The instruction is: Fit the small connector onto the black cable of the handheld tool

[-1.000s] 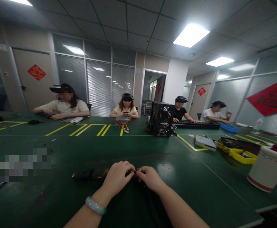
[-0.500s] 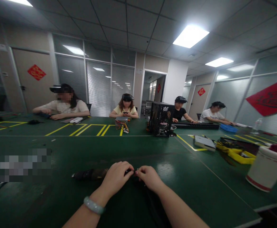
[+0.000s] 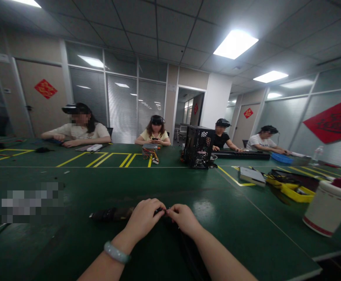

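Note:
A dark electric screwdriver (image 3: 112, 214) lies on the green table with its metal tip pointing left. Over its rear end my left hand (image 3: 145, 216) is closed, fingers and thumb pinched around the dark end. My right hand (image 3: 183, 218) is closed too, its fingertips pressed together right beside the left ones. What lies between the fingertips is small and mostly hidden. From under the right hand a black cord (image 3: 188, 249) runs toward me, partly lost in shadow.
A black computer case (image 3: 198, 147) stands across the table. To the right are a cream cup (image 3: 330, 208), a yellow tray (image 3: 297, 192) and a silver box (image 3: 251, 176). Loose wires (image 3: 154, 156) lie further back. Several people (image 3: 155, 134) sit along the far side.
Both hands keep nearly the same pinching pose at the rear of the electric screwdriver. The view has shifted only slightly.

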`<state>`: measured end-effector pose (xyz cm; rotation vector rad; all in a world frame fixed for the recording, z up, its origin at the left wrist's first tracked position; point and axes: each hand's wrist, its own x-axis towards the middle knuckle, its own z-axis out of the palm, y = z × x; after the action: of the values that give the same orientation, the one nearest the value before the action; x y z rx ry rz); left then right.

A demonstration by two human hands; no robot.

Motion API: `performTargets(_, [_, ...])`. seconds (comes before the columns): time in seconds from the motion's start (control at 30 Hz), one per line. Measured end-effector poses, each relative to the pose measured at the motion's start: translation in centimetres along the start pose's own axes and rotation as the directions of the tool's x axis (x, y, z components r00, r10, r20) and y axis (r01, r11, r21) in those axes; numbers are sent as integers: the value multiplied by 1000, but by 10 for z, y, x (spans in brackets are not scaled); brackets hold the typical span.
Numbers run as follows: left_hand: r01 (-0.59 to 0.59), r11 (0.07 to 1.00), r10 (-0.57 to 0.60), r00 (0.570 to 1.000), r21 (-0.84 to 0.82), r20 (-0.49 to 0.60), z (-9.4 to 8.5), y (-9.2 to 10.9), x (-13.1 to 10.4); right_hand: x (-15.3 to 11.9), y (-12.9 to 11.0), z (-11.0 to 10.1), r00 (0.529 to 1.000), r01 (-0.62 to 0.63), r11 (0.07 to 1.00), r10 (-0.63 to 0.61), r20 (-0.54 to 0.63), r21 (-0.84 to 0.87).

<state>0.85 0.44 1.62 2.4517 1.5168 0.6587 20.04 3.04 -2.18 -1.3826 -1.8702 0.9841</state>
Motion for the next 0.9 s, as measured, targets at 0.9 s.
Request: performTargets(0.9, [38, 999, -38, 999, 0, 18, -2, 4, 0, -2, -5, -4, 998, -48, 999, 47, 40, 15])
